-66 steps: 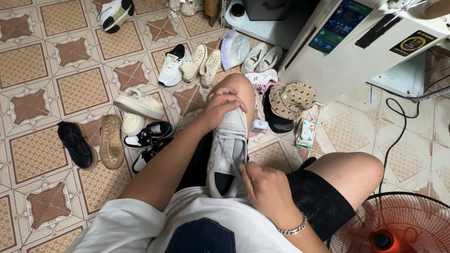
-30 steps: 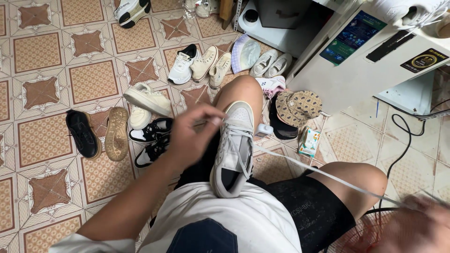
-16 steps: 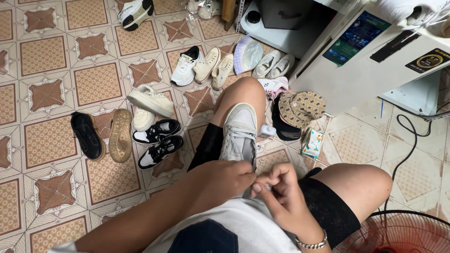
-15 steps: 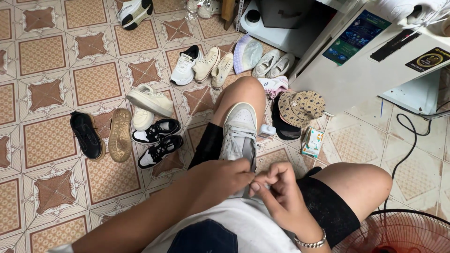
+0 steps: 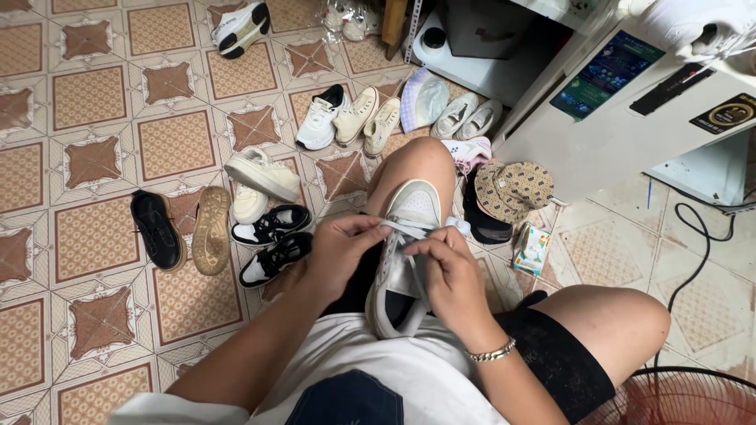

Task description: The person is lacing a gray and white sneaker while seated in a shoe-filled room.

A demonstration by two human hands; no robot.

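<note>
Half a second ago I had both hands low at the heel end of the grey sneaker (image 5: 405, 260). Now my left hand (image 5: 340, 250) and right hand (image 5: 447, 271) have moved up over its middle, pinching the white lace (image 5: 411, 229).

The right hand (image 5: 449, 271) covers the middle of the grey sneaker (image 5: 405, 252), so its lacing there is hidden. The red fan (image 5: 669, 397) is cut off by the bottom right corner. Bagged shoes (image 5: 346, 14) at the top edge are too blurred to tell apart.
</note>
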